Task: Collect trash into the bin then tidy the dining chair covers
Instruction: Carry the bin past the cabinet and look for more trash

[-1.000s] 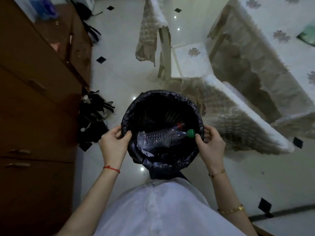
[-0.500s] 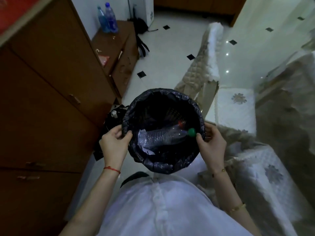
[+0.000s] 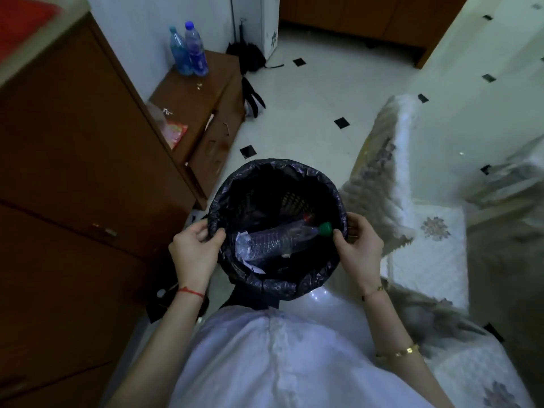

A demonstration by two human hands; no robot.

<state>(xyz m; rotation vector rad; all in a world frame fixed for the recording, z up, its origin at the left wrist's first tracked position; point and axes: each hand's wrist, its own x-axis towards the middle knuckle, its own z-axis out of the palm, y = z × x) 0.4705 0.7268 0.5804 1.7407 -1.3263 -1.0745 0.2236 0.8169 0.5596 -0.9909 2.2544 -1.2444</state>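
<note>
The bin (image 3: 276, 178), a round basket lined with a black bag, is held up off the floor in front of the person's body, between both hands. At far left stands a tall brown cabinet (image 3: 73, 160), and past it a low wooden unit (image 3: 200, 92) carries two blue bottles (image 3: 190, 51) against the wall. The left hand (image 3: 192, 254) pinches the bag-covered rim on the bin's left side, thumb inside, fingers curled outside. Inside lies a crushed clear bottle (image 3: 279, 240), its long axis running left to right, the green cap (image 3: 326, 228) pointing at the right hand (image 3: 360, 251), which grips the opposite rim the same way. Right of that are the covered dining chairs (image 3: 424, 248). The bin hangs evenly between both grips, so setting it down likely needs both hands lowering together.
</note>
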